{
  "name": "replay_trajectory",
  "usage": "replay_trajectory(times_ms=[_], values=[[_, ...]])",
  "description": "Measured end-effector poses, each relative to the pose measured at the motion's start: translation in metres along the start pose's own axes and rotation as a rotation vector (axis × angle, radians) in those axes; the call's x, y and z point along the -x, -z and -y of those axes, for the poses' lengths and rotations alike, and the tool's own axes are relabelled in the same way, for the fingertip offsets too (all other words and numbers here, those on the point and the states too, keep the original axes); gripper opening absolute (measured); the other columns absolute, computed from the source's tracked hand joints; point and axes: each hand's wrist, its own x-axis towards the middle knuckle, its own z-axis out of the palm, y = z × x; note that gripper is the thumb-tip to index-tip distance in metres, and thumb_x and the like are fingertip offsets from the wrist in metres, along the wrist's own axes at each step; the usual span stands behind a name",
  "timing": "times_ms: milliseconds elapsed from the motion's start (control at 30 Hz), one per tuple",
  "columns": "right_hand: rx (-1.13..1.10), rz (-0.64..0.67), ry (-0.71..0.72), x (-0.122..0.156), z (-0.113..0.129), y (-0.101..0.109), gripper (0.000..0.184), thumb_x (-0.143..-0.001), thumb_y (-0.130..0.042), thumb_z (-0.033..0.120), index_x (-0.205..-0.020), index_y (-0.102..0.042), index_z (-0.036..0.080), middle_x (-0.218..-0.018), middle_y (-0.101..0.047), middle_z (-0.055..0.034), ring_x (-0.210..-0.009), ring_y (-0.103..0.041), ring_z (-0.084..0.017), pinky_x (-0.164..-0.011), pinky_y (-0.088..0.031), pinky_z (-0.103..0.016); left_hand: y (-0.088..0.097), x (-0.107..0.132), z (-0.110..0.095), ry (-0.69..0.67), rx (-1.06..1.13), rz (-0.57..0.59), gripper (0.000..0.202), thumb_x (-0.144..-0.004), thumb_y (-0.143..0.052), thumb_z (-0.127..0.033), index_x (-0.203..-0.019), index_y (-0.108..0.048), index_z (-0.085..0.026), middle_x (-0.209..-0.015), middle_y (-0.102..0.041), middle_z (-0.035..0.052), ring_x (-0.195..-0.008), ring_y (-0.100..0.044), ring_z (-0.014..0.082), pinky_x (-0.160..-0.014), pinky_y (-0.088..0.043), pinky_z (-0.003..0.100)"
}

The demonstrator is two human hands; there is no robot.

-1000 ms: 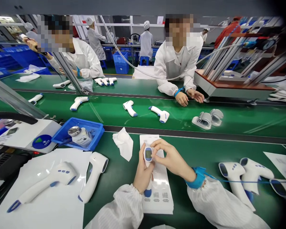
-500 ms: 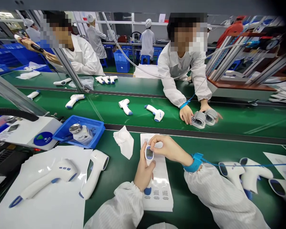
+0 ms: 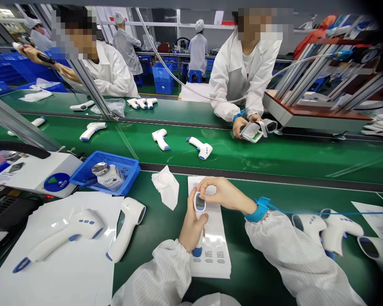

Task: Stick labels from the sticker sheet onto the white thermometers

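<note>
My left hand [image 3: 191, 227] grips the handle of a white infrared thermometer [image 3: 199, 208] upright, its blue-framed display facing me. My right hand [image 3: 221, 191] reaches in from the right, with its fingertips pinching the top of the thermometer's head. Below both hands lies a stack of white printed leaflets [image 3: 212, 242], partly hidden by the thermometer's handle. A blue strap [image 3: 258, 210] circles my right wrist, and its thin blue cord runs off to the right.
Left of my hands lie a crumpled tissue [image 3: 165, 187], a blue tray [image 3: 105, 172] holding a bottle, and two thermometers on a white sheet [image 3: 59, 242]. More thermometers [image 3: 336, 231] lie to the right. Beyond, a conveyor belt [image 3: 242, 155] carries others, and a co-worker's hands [image 3: 247, 127] hold a grey cuff.
The belt's thermometers have moved left. The co-worker has lifted the grey cuff pieces off the belt. My hands stay on the thermometer, and my head has tilted slightly.
</note>
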Motion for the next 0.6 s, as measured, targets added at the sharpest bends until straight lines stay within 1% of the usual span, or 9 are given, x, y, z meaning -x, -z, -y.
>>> replay_trajectory(times_ms=[33, 100, 167, 233, 433, 600], values=[[-0.001, 0.000, 0.000, 0.0001, 0.0000, 0.0000, 0.010, -0.076, -0.062, 0.012, -0.070, -0.061, 0.020, -0.091, -0.069, -0.0014, -0.089, -0.065, -0.018, -0.085, -0.048, -0.031, -0.0001, 0.0008, -0.0013, 0.017, 0.026, 0.007, 0.076, -0.084, -0.051, -0.022, -0.151, -0.017, -0.029, -0.090, -0.056, 0.0013, -0.048, -0.043, 0.0070, -0.040, -0.041, 0.018], [-0.001, 0.003, -0.003, 0.0001, -0.0001, -0.0002, 0.010, -0.076, -0.062, 0.012, -0.070, -0.061, 0.020, -0.092, -0.069, -0.0014, -0.089, -0.065, -0.017, -0.084, -0.048, -0.031, -0.0003, 0.0021, -0.0034, 0.053, 0.061, 0.017, 0.070, -0.089, -0.046, -0.028, -0.152, -0.014, -0.027, -0.069, -0.049, -0.0042, -0.044, -0.037, 0.0080, -0.041, -0.039, 0.018], [-0.001, 0.002, -0.009, 0.0000, -0.0004, -0.0006, 0.010, -0.076, -0.062, 0.012, -0.070, -0.061, 0.020, -0.092, -0.069, -0.0014, -0.089, -0.065, -0.017, -0.084, -0.048, -0.031, -0.0005, 0.0026, -0.0045, 0.076, 0.051, 0.012, 0.066, -0.093, -0.039, -0.033, -0.152, -0.013, -0.025, -0.058, -0.042, -0.0072, -0.041, -0.033, 0.0087, -0.041, -0.038, 0.019], [0.000, -0.008, -0.017, -0.0001, -0.0010, -0.0014, 0.010, -0.075, -0.062, 0.011, -0.070, -0.061, 0.020, -0.092, -0.069, -0.0013, -0.088, -0.065, -0.017, -0.084, -0.048, -0.031, -0.0009, 0.0026, -0.0047, 0.085, 0.029, 0.008, 0.065, -0.094, -0.036, -0.034, -0.153, -0.011, -0.024, -0.055, -0.040, -0.0078, -0.041, -0.032, 0.0094, -0.041, -0.038, 0.019], [0.003, -0.045, -0.035, 0.0012, -0.0039, -0.0060, 0.011, -0.075, -0.060, 0.011, -0.070, -0.062, 0.020, -0.089, -0.069, -0.0012, -0.086, -0.065, -0.017, -0.083, -0.049, -0.031, -0.0021, 0.0025, -0.0041, 0.088, 0.008, -0.010, 0.066, -0.094, -0.037, -0.034, -0.153, -0.010, -0.023, -0.056, -0.040, -0.0075, -0.043, -0.034, 0.0105, -0.043, -0.039, 0.020], [0.017, -0.071, -0.042, 0.0009, -0.0069, -0.0091, 0.010, -0.075, -0.059, 0.012, -0.070, -0.061, 0.020, -0.087, -0.069, -0.0006, -0.084, -0.065, -0.017, -0.080, -0.049, -0.030, -0.0025, 0.0030, -0.0044, 0.110, 0.031, -0.023, 0.067, -0.093, -0.037, -0.034, -0.153, -0.012, -0.022, -0.056, -0.041, -0.0078, -0.041, -0.033, 0.0095, -0.042, -0.036, 0.020]])
